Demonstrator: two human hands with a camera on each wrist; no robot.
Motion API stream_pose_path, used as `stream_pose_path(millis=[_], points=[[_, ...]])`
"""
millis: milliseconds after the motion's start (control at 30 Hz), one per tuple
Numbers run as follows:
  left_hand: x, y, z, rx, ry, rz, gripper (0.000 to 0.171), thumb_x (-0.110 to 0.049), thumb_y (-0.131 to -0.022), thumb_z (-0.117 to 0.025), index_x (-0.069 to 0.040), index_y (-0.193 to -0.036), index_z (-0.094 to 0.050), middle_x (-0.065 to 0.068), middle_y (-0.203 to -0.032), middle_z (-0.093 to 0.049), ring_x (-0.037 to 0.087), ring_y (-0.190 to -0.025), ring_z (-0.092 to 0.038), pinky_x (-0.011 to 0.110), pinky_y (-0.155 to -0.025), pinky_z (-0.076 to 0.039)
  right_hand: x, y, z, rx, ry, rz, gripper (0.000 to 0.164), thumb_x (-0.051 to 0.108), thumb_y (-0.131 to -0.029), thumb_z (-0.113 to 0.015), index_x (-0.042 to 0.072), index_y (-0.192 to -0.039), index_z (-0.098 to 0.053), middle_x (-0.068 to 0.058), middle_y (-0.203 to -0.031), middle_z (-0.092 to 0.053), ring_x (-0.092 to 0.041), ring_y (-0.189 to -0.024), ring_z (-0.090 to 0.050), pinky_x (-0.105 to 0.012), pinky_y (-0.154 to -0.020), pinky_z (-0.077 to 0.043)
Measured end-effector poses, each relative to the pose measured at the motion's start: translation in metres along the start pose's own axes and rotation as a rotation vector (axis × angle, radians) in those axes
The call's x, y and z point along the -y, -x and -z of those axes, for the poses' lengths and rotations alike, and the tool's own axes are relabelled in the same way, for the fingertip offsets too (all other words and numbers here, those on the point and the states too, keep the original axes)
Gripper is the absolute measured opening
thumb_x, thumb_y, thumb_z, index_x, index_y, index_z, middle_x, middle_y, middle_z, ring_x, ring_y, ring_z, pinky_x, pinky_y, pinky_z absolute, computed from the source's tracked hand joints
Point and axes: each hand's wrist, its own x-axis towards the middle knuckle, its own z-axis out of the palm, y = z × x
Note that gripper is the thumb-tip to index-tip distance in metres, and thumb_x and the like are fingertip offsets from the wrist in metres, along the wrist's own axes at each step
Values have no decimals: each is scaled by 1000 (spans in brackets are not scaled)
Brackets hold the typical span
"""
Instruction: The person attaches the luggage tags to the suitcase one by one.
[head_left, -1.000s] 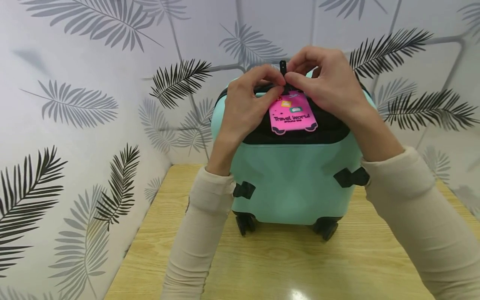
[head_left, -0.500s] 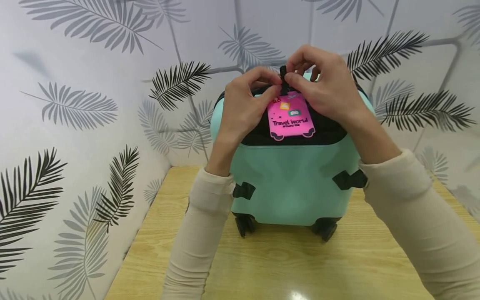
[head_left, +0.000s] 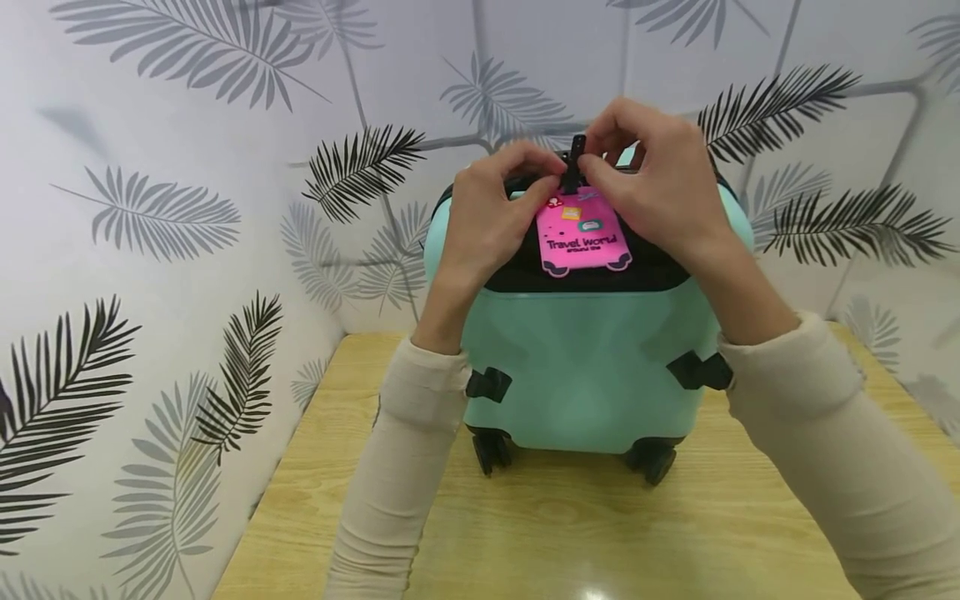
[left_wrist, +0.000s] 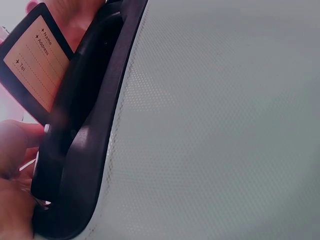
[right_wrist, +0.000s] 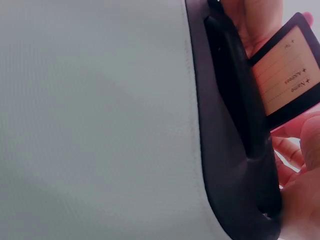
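Observation:
A mint-green suitcase (head_left: 585,367) with a black top stands upright, and a pink luggage tag (head_left: 583,237) printed "Travel World" hangs at its top handle. My left hand (head_left: 491,200) pinches the tag's black strap (head_left: 577,153) from the left, thumb and forefinger meeting just above the tag. From the right, thumb and forefinger of my right hand (head_left: 663,179) pinch the strap near its raised free end. Both wrist views show the tag's back, a card (left_wrist: 40,60) with name, address and tel lines, beside the black handle (left_wrist: 75,100). Fingertips partly hide the strap's loop.
The suitcase's black wheels (head_left: 651,460) rest on a light wooden table (head_left: 540,533). Black clasps (head_left: 489,384) sit on its sides. Behind and to the left rise pale walls (head_left: 187,275) patterned with grey and black leaves.
The strap's free end now leans right, toward my right hand, with another black tip showing beside it. The tag dipped slightly, then rose a little. Both hands stay at the strap.

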Motion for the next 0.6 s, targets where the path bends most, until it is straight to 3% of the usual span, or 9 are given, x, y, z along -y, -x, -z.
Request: stream_pose_path(millis=[233,600], points=[[1,2,0,-8,-1,-19,13,-5,-97,-73,-4,-108,-78,7,-104,-78,10,-99,-72,21,-92,-50,3,5,9,-14,-28,-77,12,13,-98,-67,5,-103,-74,-2,-92,-72,-3,-85,-59,-20,-76,-41],[1,3,2,-27,13,47,18,-4,-98,-70,-4,-114,-79,6,-109,-78,9,-102,-69,21,-93,-49,0,18,29,-26,-80,-169,24,20,-106,-56,5,-112,-75,2,-101,-71,-10,-94,-61,-22,-88,-42]])
